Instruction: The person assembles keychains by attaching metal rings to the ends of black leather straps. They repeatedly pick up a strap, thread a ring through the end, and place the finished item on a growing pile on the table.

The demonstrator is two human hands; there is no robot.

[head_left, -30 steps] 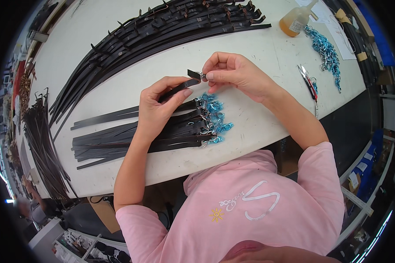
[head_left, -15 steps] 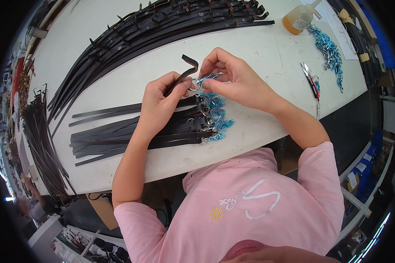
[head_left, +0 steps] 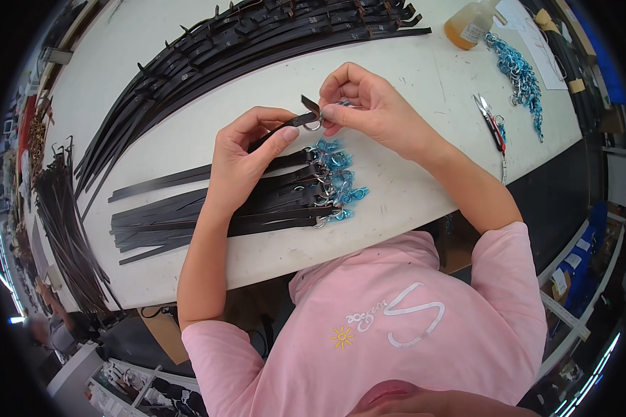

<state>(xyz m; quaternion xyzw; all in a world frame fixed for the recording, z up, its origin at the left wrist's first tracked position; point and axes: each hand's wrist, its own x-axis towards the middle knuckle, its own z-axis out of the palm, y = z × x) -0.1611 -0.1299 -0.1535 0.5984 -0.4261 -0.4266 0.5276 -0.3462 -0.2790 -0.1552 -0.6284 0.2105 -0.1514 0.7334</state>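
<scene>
Right hand [head_left: 372,111] fingers pinch the metal ring [head_left: 314,125] at the end of a black strap [head_left: 278,128]. Left hand [head_left: 247,153] fingers grip the strap above the white surface [head_left: 188,139]. Finished straps [head_left: 257,205] lie just near.

This is a small workshop where leather or strap goods are put together by hand. A large white desk [head_left: 188,132] carries long rows of dark straps [head_left: 257,42] fanned along its far edge, and a shorter bundle of straps with blue clasps [head_left: 257,205] lies near its front edge. At the far right corner stand an amber squeeze bottle [head_left: 466,28] and a heap of blue metal clasps [head_left: 518,76], with a pair of pliers [head_left: 490,121] near the right edge. More straps hang off the left edge [head_left: 59,222], and cluttered shelving shows below the desk.
</scene>
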